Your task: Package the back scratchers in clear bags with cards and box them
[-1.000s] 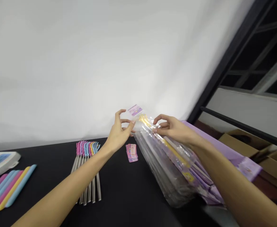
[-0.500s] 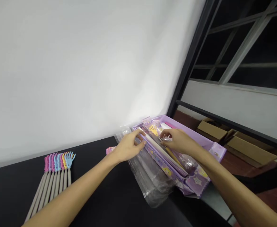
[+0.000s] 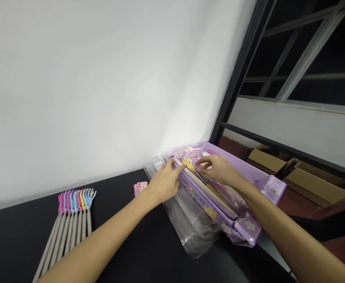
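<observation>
A purple display box (image 3: 244, 169) sits at the table's right end, holding back scratchers in clear wrappers. The yellow hand-shaped head of one back scratcher (image 3: 188, 163) shows inside. My left hand (image 3: 164, 181) is at the box's near long side, thumb and forefinger stretched apart across the rim; its other fingers are partly hidden. Curled over the contents, my right hand (image 3: 218, 169) pinches a clear plastic wrapper (image 3: 198, 166) beside the yellow head. Clear plastic bags (image 3: 187, 220) lie flat along the box's near side, below my left hand.
Several unwrapped back scratchers (image 3: 74, 212) with pink, purple, blue and yellow heads lie in a row on the black table (image 3: 137, 243). Small pink cards (image 3: 140, 187) lie near the bags. A black metal frame (image 3: 278, 147) borders the right side, with cardboard boxes (image 3: 267, 159) beyond.
My left hand's thumb has risen and stretched over the box's rim. My right hand has moved slightly up and away, and the wrapper near the yellow head has shifted. The view has turned slightly.
</observation>
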A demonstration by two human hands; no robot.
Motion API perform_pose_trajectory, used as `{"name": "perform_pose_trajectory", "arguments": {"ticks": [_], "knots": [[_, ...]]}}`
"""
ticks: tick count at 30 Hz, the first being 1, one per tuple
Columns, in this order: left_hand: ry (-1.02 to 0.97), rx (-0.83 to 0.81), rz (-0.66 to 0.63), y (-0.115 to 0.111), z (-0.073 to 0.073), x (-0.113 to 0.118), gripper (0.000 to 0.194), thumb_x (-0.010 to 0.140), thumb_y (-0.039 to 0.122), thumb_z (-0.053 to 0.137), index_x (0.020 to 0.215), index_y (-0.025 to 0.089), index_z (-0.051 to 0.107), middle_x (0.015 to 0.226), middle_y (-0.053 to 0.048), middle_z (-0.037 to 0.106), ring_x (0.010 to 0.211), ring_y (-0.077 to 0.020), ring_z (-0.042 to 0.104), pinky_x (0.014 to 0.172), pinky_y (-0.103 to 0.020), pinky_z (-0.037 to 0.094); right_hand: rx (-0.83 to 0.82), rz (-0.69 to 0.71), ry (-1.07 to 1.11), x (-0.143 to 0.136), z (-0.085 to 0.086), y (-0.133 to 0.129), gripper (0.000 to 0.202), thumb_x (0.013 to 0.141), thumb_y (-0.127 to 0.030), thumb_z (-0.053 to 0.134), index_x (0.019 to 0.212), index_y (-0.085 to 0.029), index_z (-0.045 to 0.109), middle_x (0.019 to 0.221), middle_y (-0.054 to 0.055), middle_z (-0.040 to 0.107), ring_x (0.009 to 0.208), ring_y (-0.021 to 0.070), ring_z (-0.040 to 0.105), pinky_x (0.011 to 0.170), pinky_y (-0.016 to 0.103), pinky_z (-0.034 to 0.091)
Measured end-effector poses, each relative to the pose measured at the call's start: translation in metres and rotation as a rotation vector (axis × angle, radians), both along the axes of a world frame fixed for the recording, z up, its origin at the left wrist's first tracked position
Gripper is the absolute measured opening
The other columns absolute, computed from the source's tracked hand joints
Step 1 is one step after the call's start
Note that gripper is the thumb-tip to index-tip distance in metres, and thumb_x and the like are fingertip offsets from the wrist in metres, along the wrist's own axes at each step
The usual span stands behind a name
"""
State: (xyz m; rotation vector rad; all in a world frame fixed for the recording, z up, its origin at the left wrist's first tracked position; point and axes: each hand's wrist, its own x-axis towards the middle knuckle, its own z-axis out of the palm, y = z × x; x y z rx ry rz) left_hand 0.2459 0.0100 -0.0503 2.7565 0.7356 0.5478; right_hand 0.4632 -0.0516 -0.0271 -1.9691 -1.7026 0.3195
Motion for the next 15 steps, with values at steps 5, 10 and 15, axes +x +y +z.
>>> {"name": "perform_pose_trajectory", "arguments": {"ticks": [5, 10, 15], "knots": [[0.008, 0.026, 0.016, 0.003, -0.004, 0.004, 0.063, 0.081, 0.008, 0.047, 0.141, 0.024, 0.044, 0.125, -0.013, 0.04, 0.115, -0.0292, 0.051, 0.097, -0.045, 0.047, -0.08, 0.052, 0.334, 0.0, 0.0, -0.003, 0.038, 0.074, -0.025, 0.067, 0.111, -0.018, 0.061, 0.088, 0.006, 0.076, 0.079, 0.0225, 0.07, 0.068, 0.03, 0.052], [0.019, 0.031, 0.015, 0.003, -0.005, 0.001, 0.064, 0.081, 0.009, 0.048, 0.143, 0.025, 0.041, 0.125, -0.012, 0.039, 0.115, -0.0284, 0.051, 0.1, -0.044, 0.046, -0.024, -0.141, 0.099, 0.01, 0.015, 0.001, 0.022, 0.078, -0.032, 0.065, 0.094, -0.019, 0.069, 0.084, 0.008, 0.076, 0.076, 0.0236, 0.069, 0.067, 0.032, 0.049], [0.022, 0.011, -0.018, 0.0, -0.002, 0.001, 0.059, 0.084, 0.013, 0.047, 0.142, 0.021, 0.04, 0.132, -0.014, 0.036, 0.112, -0.0269, 0.053, 0.1, -0.043, 0.046, -0.169, -0.029, 0.102, 0.015, 0.006, 0.009, 0.018, 0.077, -0.025, 0.064, 0.089, -0.016, 0.072, 0.082, 0.008, 0.076, 0.065, 0.0191, 0.067, 0.059, 0.028, 0.049]]}}
